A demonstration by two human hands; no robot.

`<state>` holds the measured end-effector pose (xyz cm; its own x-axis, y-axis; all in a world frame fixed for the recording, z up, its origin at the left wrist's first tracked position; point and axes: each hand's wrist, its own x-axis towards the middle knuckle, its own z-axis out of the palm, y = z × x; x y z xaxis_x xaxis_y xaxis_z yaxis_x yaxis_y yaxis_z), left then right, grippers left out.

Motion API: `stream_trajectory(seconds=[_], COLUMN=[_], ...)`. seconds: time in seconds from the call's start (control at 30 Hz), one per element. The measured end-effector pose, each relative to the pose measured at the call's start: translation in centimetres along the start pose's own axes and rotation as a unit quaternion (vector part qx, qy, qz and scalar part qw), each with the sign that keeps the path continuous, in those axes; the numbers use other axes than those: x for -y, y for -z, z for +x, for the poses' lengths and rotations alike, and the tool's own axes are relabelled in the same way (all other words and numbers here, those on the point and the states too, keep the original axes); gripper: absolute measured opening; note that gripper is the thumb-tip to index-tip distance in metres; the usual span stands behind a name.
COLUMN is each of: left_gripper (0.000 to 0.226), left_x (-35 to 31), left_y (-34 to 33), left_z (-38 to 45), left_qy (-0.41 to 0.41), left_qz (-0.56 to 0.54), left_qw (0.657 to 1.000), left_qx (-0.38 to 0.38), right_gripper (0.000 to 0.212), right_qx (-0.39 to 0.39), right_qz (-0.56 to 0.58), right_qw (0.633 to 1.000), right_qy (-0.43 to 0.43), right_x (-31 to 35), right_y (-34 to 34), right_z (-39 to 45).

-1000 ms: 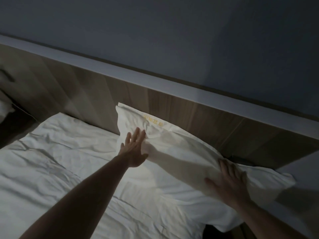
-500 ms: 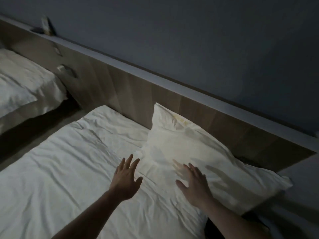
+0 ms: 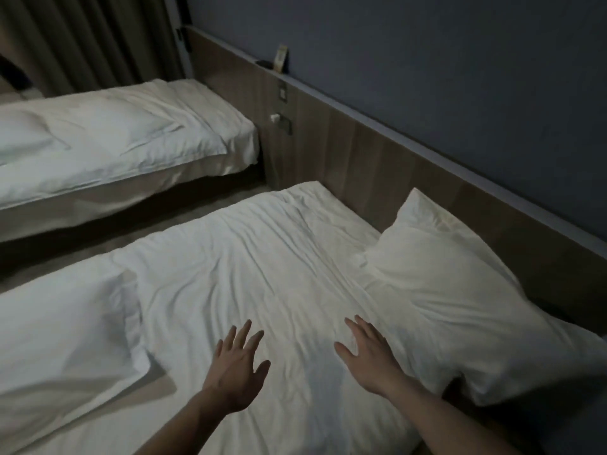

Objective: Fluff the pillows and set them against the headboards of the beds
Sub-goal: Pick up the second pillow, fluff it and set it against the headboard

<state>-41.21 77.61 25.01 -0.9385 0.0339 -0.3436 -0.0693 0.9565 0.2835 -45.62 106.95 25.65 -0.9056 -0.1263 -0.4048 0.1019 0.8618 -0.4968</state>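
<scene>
A white pillow (image 3: 460, 300) leans on the wooden headboard (image 3: 377, 165) at the right of the near bed (image 3: 256, 264). My right hand (image 3: 368, 353) hovers open just left of the pillow's lower edge, fingers spread, holding nothing. My left hand (image 3: 236, 366) hangs open over the wrinkled white sheet, also empty. A second white pillow (image 3: 62, 343) lies flat at the lower left of the near bed, away from the headboard. On the far bed (image 3: 108, 149) another pillow (image 3: 29, 133) lies under or among white bedding, its outline unclear.
A narrow floor gap (image 3: 131, 221) separates the two beds. The headboard's ledge (image 3: 427, 149) carries a small card and a dark object (image 3: 279, 59). Wall sockets (image 3: 282, 121) sit on the panel between the beds. Curtains (image 3: 82, 41) hang at the far left.
Both hands have come off the right pillow and drawn back over the sheet. The view has swung left, bringing the far bed and the lower-left pillow into sight.
</scene>
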Motion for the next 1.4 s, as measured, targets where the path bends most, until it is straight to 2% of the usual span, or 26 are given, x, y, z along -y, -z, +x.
stream_trajectory(seconds=[0.07,0.2,0.23,0.33,0.37,0.5,0.63,0.73,0.9,1.0,1.13,1.23,1.4], left_gripper=[0.072,0.091,0.089,0.07,0.063,0.052,0.039,0.032,0.045,0.035,0.032,0.03,0.025], left_x=[3.6,10.1,11.5,14.8,15.8,19.1,19.6,19.1,19.8,22.0,28.3,33.8,39.8], left_y=[-1.0,-3.2,-3.7,-5.2,-5.9,-7.8,-7.9,-7.8,-8.0,-8.0,-8.3,-7.7,-5.8], left_z=[-4.8,-13.8,-15.6,-20.7,-22.4,-28.9,-35.2,-40.1,-46.9,-49.9,-53.9,-57.6,-63.3], left_qy=[0.026,0.094,0.113,0.161,0.18,0.245,0.281,0.304,0.336,0.347,0.325,0.323,0.32], left_qz=[-0.027,-0.091,-0.107,-0.168,-0.191,-0.255,-0.324,-0.388,-0.49,-0.543,-0.571,-0.571,-0.551], left_qw=[0.999,0.991,0.988,0.972,0.964,0.93,0.886,0.843,0.768,0.724,0.722,0.735,0.752], left_qx=[0.001,-0.009,-0.017,-0.038,-0.051,-0.098,-0.178,-0.215,-0.24,-0.245,-0.215,-0.172,-0.169], right_gripper=[0.07,0.066,0.069,0.096,0.093,0.053,0.03,0.029,0.032,0.032,0.031,0.031,0.03], right_qx=[0.017,0.048,0.057,0.084,0.096,0.121,0.139,0.161,0.192,0.184,0.169,0.17,0.163], right_qz=[0.004,0.025,0.027,0.042,0.048,0.073,0.149,0.203,0.256,0.279,0.298,0.318,0.332], right_qw=[1.0,0.998,0.998,0.995,0.993,0.986,0.972,0.959,0.944,0.942,0.939,0.933,0.929], right_qy=[0.012,0.028,0.03,0.041,0.045,0.091,0.12,0.113,0.08,0.044,-0.003,-0.011,-0.011], right_x=[2.3,6.3,7.1,8.9,9.4,12.2,15.2,16.5,19.1,21.3,25.6,29.3,33.7], right_y=[-2.8,-7.8,-8.8,-11.8,-12.8,-16.1,-18.7,-21.0,-24.0,-27.4,-33.7,-37.8,-41.7], right_z=[-3.2,-8.4,-9.4,-11.9,-12.5,-15.0,-17.8,-21.2,-26.7,-29.6,-34.2,-38.3,-44.0])
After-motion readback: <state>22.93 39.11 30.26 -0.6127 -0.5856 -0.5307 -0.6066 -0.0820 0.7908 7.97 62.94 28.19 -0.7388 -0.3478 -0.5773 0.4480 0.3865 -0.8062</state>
